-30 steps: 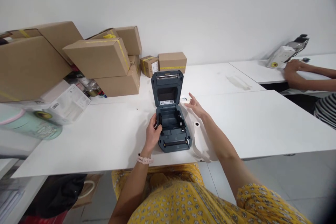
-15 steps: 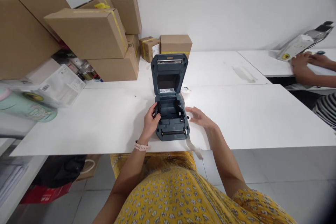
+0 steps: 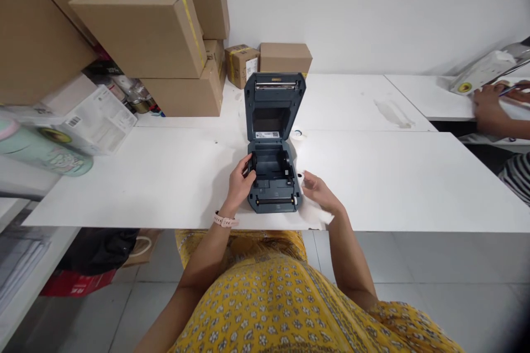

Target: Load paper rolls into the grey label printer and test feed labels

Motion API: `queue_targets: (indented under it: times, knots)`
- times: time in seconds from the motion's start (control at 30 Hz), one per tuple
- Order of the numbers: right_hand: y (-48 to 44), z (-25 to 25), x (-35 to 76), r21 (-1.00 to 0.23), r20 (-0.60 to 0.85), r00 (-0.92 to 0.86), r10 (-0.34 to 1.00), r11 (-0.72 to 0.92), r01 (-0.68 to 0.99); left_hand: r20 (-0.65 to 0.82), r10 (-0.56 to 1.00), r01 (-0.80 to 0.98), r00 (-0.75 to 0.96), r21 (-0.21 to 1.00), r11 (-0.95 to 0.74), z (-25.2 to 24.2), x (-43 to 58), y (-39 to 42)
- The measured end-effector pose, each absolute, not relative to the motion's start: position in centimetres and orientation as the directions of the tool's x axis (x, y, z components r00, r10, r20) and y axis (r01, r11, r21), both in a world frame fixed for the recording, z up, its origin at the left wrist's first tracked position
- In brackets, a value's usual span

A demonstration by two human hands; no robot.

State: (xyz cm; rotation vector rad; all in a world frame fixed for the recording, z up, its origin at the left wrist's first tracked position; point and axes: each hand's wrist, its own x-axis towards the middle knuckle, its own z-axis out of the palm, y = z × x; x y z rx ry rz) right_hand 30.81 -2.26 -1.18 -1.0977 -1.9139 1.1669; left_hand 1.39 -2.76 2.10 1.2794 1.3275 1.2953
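Note:
A dark grey label printer (image 3: pixel 271 181) stands on the white table with its lid (image 3: pixel 273 107) raised and its roll bay showing. My left hand (image 3: pixel 240 181) grips the printer's left wall, with the thumb over the inner edge at the roll holder. Just right of the printer, my right hand (image 3: pixel 318 190) has its fingers closed on a small white paper roll (image 3: pixel 301 177) with a dark core. A loose paper strip (image 3: pixel 317 213) trails from the roll toward the table's front edge, below the right wrist.
Behind the printer lies another white roll (image 3: pixel 297 134). Cardboard boxes (image 3: pixel 141 33) are stacked at the back left, near a mint green bottle (image 3: pixel 49 149) and a white box (image 3: pixel 97 121). At the far right, another person's hands (image 3: pixel 492 105) work beside a power strip (image 3: pixel 482 71).
My right hand has curled its fingers round the paper roll, and the paper strip has swung up and to the right. My left hand keeps its hold on the printer. The view has shifted slightly.

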Motion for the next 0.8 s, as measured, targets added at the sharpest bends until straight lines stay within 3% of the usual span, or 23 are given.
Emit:
queue_targets:
  times: [0.2,0.27,0.37,0.47,0.57,0.63,0.7,0.8]
  knots:
    - [-3.1,2.6,33.3,-0.946,0.319,-0.124,0.940,0.323,0.012,0.062,0.994,0.107,-0.086,0.993,-0.052,2.2,1.2,-2.9]
    - [-2.8,5.1,33.3,-0.932,0.362,-0.144,0.921,0.359,-0.047,0.073,0.994,0.118,-0.085,0.991,-0.063,2.0,1.1,-2.9]
    - [-1.0,8.7,31.0,-0.906,0.297,-0.502,0.812,0.405,0.119,0.088,0.992,0.119,-0.091,0.990,-0.077,1.7,1.1,-2.7]
    - [2.1,10.5,26.9,-0.704,0.141,-0.726,0.673,0.584,0.404,0.094,0.992,0.104,-0.088,0.991,-0.085,1.5,1.1,-2.6]
    - [4.5,10.0,23.1,-0.385,-0.032,-0.774,0.632,0.707,0.593,0.087,0.993,0.102,-0.083,0.992,-0.078,1.6,1.0,-2.7]
    - [5.0,9.1,21.6,-0.237,-0.111,-0.755,0.646,0.721,0.651,0.077,0.994,0.104,-0.081,0.992,-0.068,1.6,1.0,-2.8]
    - [4.9,8.3,20.9,-0.181,-0.132,-0.742,0.657,0.720,0.670,0.075,0.994,0.097,-0.082,0.993,-0.067,1.7,1.0,-2.8]
    - [4.2,7.7,20.9,-0.189,-0.106,-0.746,0.658,0.723,0.665,0.074,0.994,0.057,-0.085,0.996,-0.069,1.6,1.1,-2.8]
